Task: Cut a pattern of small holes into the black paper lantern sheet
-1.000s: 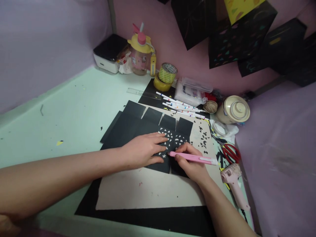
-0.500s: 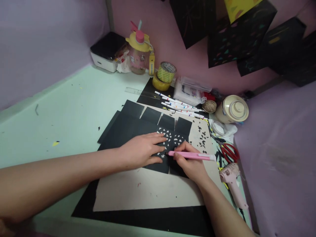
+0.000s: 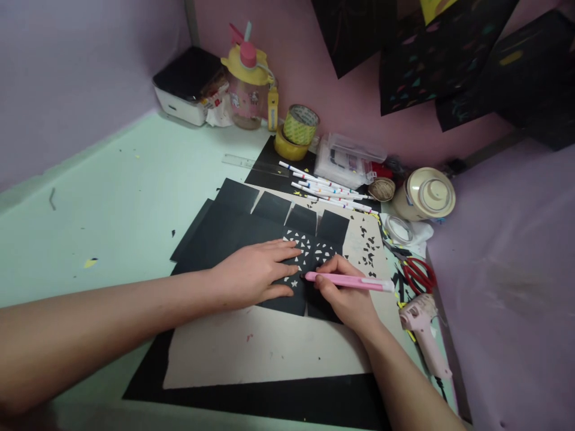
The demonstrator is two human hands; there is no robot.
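My left hand [image 3: 258, 272] lies flat with its fingers spread on a sheet of black card [image 3: 215, 230], pressing it down. Small cut-out holes, mostly triangles and one star, pattern the card near my fingertips. In my right hand [image 3: 344, 293] is a pink craft knife [image 3: 341, 280], held like a pen. Its tip touches or nearly touches the card just right of my left fingers; the blade is too small to make out. Along the card's far edge run several flaps split by slits. Beneath it lies a pale grey board [image 3: 265, 353], with a larger black sheet [image 3: 251, 401] under that.
Black paper scraps [image 3: 369, 251] litter the board's right side. Beyond lie several white markers [image 3: 330, 188], tape rolls [image 3: 300, 124], a clear box [image 3: 344, 161] and a drink bottle [image 3: 247, 90]. Red-handled scissors [image 3: 420, 275], a pink glue gun [image 3: 424, 329] and a cream canister [image 3: 429, 194] line the right edge.
The camera view has shifted slightly. My hands, the knife and the card keep nearly the same places relative to each other.
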